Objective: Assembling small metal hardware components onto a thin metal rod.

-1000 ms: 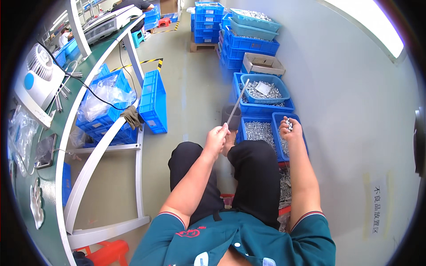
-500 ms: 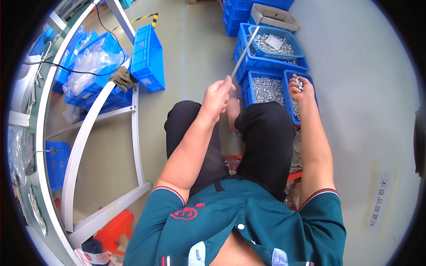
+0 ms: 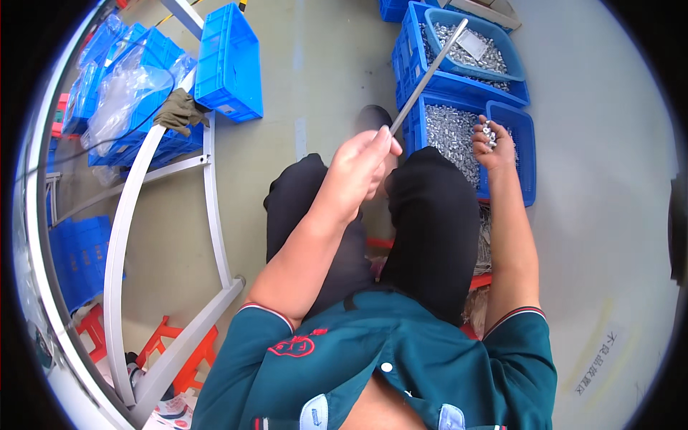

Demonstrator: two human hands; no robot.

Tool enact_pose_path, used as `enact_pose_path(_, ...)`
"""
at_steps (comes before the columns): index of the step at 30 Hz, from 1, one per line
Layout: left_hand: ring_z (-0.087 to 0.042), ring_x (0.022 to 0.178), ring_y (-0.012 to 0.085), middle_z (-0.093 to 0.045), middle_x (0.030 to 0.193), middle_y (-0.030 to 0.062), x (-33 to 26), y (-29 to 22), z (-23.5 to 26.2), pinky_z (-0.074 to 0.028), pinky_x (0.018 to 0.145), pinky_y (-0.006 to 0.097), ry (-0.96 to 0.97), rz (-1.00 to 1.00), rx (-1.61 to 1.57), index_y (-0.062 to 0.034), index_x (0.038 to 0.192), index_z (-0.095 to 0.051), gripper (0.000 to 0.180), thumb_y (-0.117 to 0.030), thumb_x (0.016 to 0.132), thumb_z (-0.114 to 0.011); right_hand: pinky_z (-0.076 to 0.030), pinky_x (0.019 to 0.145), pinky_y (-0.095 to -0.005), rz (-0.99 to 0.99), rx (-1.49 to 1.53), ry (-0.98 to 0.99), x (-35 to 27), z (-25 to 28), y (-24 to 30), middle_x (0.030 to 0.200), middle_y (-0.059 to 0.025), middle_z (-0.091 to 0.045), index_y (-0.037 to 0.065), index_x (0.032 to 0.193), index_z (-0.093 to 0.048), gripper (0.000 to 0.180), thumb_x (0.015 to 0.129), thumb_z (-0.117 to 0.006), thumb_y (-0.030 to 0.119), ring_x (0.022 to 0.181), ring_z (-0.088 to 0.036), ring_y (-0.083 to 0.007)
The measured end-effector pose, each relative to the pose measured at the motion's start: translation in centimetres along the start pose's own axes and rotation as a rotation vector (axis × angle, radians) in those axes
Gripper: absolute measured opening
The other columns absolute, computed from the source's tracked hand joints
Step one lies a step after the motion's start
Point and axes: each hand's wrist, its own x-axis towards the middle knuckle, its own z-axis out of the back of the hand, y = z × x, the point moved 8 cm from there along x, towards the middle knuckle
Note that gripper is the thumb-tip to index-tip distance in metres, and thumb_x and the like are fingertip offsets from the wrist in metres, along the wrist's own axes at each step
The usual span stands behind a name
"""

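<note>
head view: left hand (image 3: 362, 161) closed around lower end of thin metal rod (image 3: 430, 75), rod slanting up over blue bins (image 3: 459, 86). right hand (image 3: 491, 143) cupped, gripping handful of small silver parts (image 3: 488, 133) above bin of same parts (image 3: 451, 132). step, by my reading: loading parts onto rod. next calls for lining one part's hole up with rod tip, rod held steady.

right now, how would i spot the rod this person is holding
Start at the blue bins of small silvery parts on the floor before the seated person's knees. The thin metal rod slants up over them from the pinching left hand; it is the only long, straight thing there.
</note>
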Motion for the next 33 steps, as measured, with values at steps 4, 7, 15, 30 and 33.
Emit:
enact_pose_path(4, -0.024, 0.044, 0.0007, -0.033, 0.055, -0.0061, 0.6, -0.9, 0.9, -0.018, 0.039, 0.017, -0.087, 0.057, -0.012, -0.0014, 0.092, -0.051, 0.031, -0.03, 0.095, -0.038, -0.027, 0.035, -0.0195, -0.08, 0.027, 0.015, 4.6, 2.5, -2.4, 0.073, -0.0078, -0.051, 0.004, 0.097, -0.054, 0.02, 0.083, -0.05, 0.017, 0.051, -0.041, -0.0118)
enact_pose_path(7, -0.025, 0.044, 0.0013, -0.034, 0.055, -0.0055, 1.9, -0.8, 1.9, -0.019, 0.039, 0.017, -0.097, 0.044, -0.02, 0.0016, 0.093, -0.05, 0.031, -0.027, 0.095, -0.038, -0.027, 0.035, -0.019, -0.109, 0.068, 0.03, 7.3, 4.1, -2.3, 0.077, -0.0089, -0.051, 0.004, 0.097, -0.054, 0.02, 0.083, -0.049, 0.018, 0.051, -0.041, -0.0123)
enact_pose_path(15, -0.025, 0.042, 0.003, -0.032, 0.052, -0.0037, 5.4, -1.3, 2.3, -0.021, 0.039, 0.018, -0.208, -0.007, -0.049, 0.0011, 0.09, -0.051, 0.028, -0.022, 0.096, -0.037, -0.026, 0.035, -0.019, -0.139, 0.05, -0.049, 6.6, 5.7, -2.1, 0.077, -0.0082, -0.05, 0.004, 0.099, -0.053, 0.022, 0.082, -0.05, 0.018, 0.051, -0.04, -0.0114)
enact_pose_path(30, -0.019, 0.036, 0.0037, -0.027, 0.048, -0.005, -3.3, -0.8, 1.6, -0.016, 0.034, 0.02, -0.208, -0.139, 0.032, -0.005, 0.088, -0.049, 0.027, -0.028, 0.095, -0.038, -0.026, 0.036, -0.0177, -0.067, 0.172, 0.108, -1.0, 3.0, -5.8, 0.08, -0.0065, -0.05, 0.006, 0.1, -0.051, 0.023, 0.081, -0.051, 0.017, 0.052, -0.039, -0.0105)
enact_pose_path(33, -0.02, 0.035, 0.0036, -0.027, 0.048, -0.0049, -6.0, 0.2, 0.1, -0.016, 0.033, 0.019, -0.172, -0.134, 0.047, -0.0043, 0.087, -0.049, 0.027, -0.028, 0.095, -0.038, -0.027, 0.036, -0.0176, -0.024, 0.154, 0.185, -2.5, 1.2, -4.2, 0.082, -0.0078, -0.052, 0.006, 0.099, -0.052, 0.021, 0.08, -0.051, 0.015, 0.053, -0.041, -0.0105)
